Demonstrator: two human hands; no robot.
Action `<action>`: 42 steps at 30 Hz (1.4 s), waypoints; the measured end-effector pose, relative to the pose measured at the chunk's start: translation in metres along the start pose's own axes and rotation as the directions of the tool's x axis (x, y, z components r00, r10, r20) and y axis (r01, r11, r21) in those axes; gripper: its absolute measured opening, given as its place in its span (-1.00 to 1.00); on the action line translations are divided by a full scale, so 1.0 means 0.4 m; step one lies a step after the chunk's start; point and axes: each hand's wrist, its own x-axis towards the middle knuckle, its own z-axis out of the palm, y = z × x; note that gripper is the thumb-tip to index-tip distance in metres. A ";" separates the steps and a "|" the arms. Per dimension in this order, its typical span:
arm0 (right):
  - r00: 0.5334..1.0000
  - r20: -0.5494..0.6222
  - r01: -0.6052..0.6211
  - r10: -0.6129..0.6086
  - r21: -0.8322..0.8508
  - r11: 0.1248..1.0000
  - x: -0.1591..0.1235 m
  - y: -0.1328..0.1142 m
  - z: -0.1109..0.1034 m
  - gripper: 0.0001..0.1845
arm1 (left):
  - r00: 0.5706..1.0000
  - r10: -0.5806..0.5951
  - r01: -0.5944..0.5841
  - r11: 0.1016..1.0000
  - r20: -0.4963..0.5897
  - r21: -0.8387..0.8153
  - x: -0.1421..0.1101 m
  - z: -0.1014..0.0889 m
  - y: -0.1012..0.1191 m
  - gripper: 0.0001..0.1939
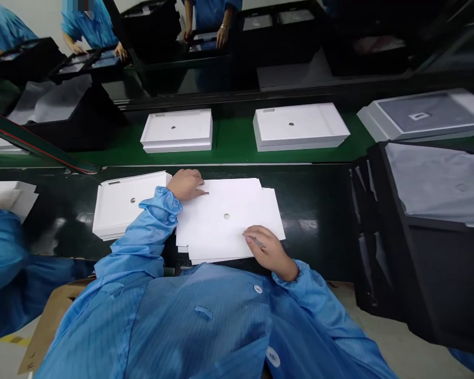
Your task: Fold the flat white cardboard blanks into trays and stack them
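A flat white cardboard sheet [209, 226] with notched corners and a small round hole lies in front of me, on top of at least one more sheet. My left hand [186, 185] rests at its upper left edge, thumb apart from the bent fingers, near a small dark slot. Over the sheet's lower right part is my right hand [267, 248], its fingers closed in a pinch. Something thin and greyish shows between them, too small to name. Left of the sheet, partly behind my left forearm, sits a stack of folded white box trays [116, 202].
Two white tray stacks [177, 128] [300, 123] stand on the green strip [233, 152] beyond. Farther right is a white stack with a grey-wrapped flat item [426, 113]. A black bin [438, 263] stands at right. A co-worker's sleeve [3, 252] is at left; other people work behind.
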 end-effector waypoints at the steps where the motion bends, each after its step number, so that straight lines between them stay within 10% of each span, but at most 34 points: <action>1: 1.000 0.020 -0.011 0.011 0.009 1.000 0.007 0.001 -0.012 -0.79 | 1.000 0.010 -0.010 1.000 -0.005 -0.003 0.001 -0.008 0.001 -0.63; 10: 0.979 0.182 0.036 0.094 -0.603 0.797 0.273 0.012 -0.079 -0.39 | 0.998 -0.062 0.060 0.970 -0.001 -0.236 -0.035 -0.024 0.010 -0.54; 15: 0.844 0.428 0.054 0.324 -0.668 0.742 0.373 0.078 -0.071 -0.35 | 0.999 0.038 -0.026 0.936 0.029 -0.350 -0.040 0.018 -0.004 -0.56; 18: 0.809 0.480 0.059 0.338 -0.638 0.768 0.370 0.099 -0.065 -0.51 | 0.999 0.048 -0.037 0.948 0.025 -0.317 -0.050 0.045 -0.003 -0.65; 24: 0.900 0.391 0.147 0.192 -0.688 0.711 0.279 0.058 -0.044 -0.77 | 0.993 0.033 -0.060 0.971 -0.117 -0.233 -0.157 0.091 0.057 -0.61; 30: 0.860 0.488 0.200 0.152 -0.595 0.778 0.183 0.022 -0.047 -0.58 | 0.997 0.054 -0.058 0.997 -0.056 -0.059 -0.254 0.110 0.124 -0.52; 36: 0.843 0.502 0.222 0.191 -0.649 0.728 0.180 -0.015 -0.026 -0.09 | 1.000 -0.010 0.010 1.000 0.007 0.024 -0.185 0.083 0.176 -0.37; 42: 0.865 0.450 0.207 0.220 -0.721 0.661 0.180 -0.038 0.026 -0.06 | 0.999 -0.004 0.007 0.998 -0.041 0.059 -0.152 0.111 0.201 -0.37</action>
